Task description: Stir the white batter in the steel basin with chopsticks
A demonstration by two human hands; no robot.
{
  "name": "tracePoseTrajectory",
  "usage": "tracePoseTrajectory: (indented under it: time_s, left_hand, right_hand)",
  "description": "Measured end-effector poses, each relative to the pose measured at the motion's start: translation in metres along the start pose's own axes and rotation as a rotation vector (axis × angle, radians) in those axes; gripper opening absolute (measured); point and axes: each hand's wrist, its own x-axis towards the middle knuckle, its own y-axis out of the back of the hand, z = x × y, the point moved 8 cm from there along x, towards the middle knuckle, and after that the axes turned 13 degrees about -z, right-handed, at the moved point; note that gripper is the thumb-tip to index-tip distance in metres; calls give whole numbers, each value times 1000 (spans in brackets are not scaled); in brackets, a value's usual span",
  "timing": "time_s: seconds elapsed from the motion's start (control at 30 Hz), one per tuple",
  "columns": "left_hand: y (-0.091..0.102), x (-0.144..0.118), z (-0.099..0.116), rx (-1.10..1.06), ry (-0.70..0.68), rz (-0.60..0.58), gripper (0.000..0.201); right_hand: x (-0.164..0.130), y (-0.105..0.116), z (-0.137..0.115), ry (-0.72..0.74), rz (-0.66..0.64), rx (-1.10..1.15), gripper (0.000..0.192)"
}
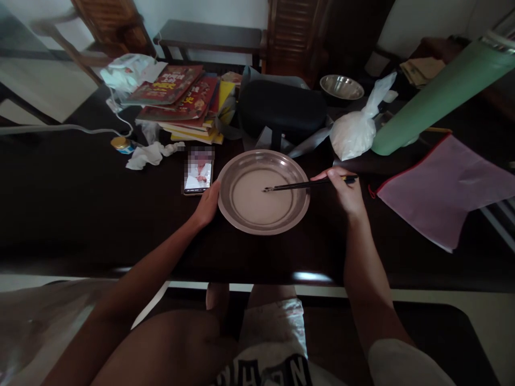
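A wide metal basin stands on the dark table, with a pale cloudy liquid in its bottom. My left hand grips the basin's left rim, its fingers mostly hidden beside the wall. On the right, my right hand is closed around a pair of dark chopsticks. Their tips reach over the rim to the middle of the liquid. A lit phone lies just beyond my left hand. Past my right hand sits a knotted plastic bag of white powder.
A stack of books, crumpled tissue and a small gold-lidded jar lie at the left. Behind the basin is a black case. A steel bowl, green cylinder and pink mesh pouch occupy the right.
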Motion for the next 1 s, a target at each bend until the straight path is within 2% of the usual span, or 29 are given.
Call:
tracePoseTrajectory:
  time_s: [0.07, 0.2, 0.4, 0.57, 0.73, 0.8, 0.9, 0.93, 1.0]
  left_hand:
    - [0, 0, 0, 14, -6, -3, 44]
    - [-1, 0, 0, 8, -8, -9, 48]
    - [-1, 0, 0, -15, -5, -5, 52]
    - [0, 0, -1, 13, -2, 6, 45]
    - [0, 1, 0, 5, -18, 6, 43]
    - [0, 1, -1, 3, -12, 7, 43]
    - [1, 1, -2, 1, 1, 17, 44]
    - [1, 1, -2, 1, 3, 20, 44]
    - [2, 0, -3, -1, 7, 20, 44]
  right_hand:
    - [0, 2, 3, -20, 15, 28, 43]
    - [2, -9, 0, 8, -94, 14, 45]
    - [-1, 6, 4, 9, 96, 64, 43]
    - [2, -10, -4, 36, -88, 17, 44]
    - [-1, 6, 3, 22, 85, 53, 41]
    - [0, 3, 5, 19, 54, 79, 42]
    - [2, -8, 0, 41, -82, 31, 41]
    - [2, -9, -2, 47, -97, 9, 41]
    - [1, -4, -2, 50, -41, -9, 40]
